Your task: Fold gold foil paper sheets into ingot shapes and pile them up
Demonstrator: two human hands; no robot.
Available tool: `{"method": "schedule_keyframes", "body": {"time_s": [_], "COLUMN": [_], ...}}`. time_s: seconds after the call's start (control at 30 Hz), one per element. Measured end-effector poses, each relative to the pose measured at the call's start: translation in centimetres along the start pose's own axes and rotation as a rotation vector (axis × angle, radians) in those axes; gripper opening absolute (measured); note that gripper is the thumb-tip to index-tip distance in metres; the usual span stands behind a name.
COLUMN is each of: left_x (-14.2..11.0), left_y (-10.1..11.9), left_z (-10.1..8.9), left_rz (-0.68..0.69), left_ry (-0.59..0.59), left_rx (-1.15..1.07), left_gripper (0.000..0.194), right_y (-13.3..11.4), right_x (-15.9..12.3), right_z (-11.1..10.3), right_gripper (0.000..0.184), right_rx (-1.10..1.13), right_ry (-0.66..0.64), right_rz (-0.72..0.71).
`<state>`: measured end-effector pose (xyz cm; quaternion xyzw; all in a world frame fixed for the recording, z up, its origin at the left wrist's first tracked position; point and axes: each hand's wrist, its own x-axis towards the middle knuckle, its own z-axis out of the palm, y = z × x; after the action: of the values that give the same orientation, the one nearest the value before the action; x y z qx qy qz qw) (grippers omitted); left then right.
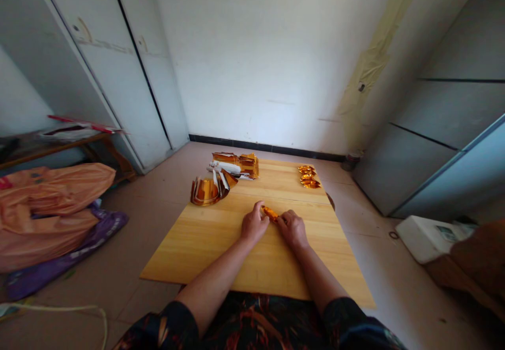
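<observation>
A folded piece of shiny gold foil paper [270, 214] lies between my two hands over the middle of the wooden table [221, 250]. My left hand [254, 224] is closed at its left end, with the fingers curled around that side. At the right end, my right hand [292, 228] pinches the foil with bent fingers. Several finished-looking gold foil folds with pointed ends [309, 177] sit in a group at the far right of the table. Curved gold foil sheets [207, 189] stand in a loose stack at the left edge.
Behind that stack, more gold sheets [248, 166] lie beside a white roll or wad of paper [224, 168]. Grey cabinets [138, 66] stand at the left and a fridge-like grey unit [426, 145] at the right. Orange bags [51, 203] and a white box [428, 237] rest beyond the table.
</observation>
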<state>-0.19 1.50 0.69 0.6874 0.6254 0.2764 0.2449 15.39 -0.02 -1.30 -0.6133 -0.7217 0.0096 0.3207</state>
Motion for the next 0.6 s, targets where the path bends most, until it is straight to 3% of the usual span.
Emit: {"method": "schedule_keyframes", "body": {"time_s": [0.17,0.3,0.6], "left_x": [0.36,0.62,0.05], "left_y": [-0.31,-0.40,-0.09], "left_z": [0.21,0.36,0.34], "left_rz": [-0.009,-0.050,-0.020], "left_ry": [0.037,0.030,0.014], "left_rx": [-0.057,-0.075,-0.075], "left_gripper": [0.045,0.051,0.054], "right_y": [-0.04,-0.06,-0.58], "right_x": [-0.13,-0.18,0.00], "right_z": [-0.14,-0.23,-0.59], "right_gripper": [0.027,0.028,0.029], "right_rx": [0.027,0.038,-0.108], "right_ry": [0.009,-0.018,-0.121], "right_rz": [-0.036,-0.050,0.050]}}
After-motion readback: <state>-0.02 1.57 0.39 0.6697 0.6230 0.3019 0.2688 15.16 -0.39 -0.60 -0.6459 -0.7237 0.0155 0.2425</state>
